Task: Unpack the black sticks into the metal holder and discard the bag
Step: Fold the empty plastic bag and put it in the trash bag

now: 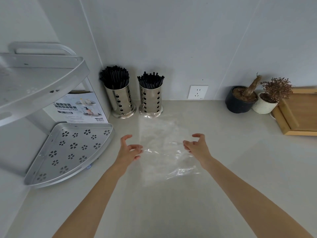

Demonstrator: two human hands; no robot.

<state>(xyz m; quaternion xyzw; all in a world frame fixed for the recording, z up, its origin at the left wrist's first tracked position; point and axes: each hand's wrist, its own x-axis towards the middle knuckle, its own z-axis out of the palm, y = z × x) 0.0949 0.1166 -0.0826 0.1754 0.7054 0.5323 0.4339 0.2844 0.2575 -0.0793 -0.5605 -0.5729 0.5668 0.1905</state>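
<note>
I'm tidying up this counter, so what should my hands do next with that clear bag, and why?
Probably close both hands on the clear bag and gather it up for discarding. It lies flat and looks empty on the counter, black sticks already stand in both metal holders, and the left hand and right hand sit open at its edges.

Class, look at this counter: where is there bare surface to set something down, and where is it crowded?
Bare counter lies between the plastic bag and the wooden tray, and near the front edge. The back-left corner is crowded: two metal holders, a box and the corner rack. Two plant pots fill the right back.
</note>
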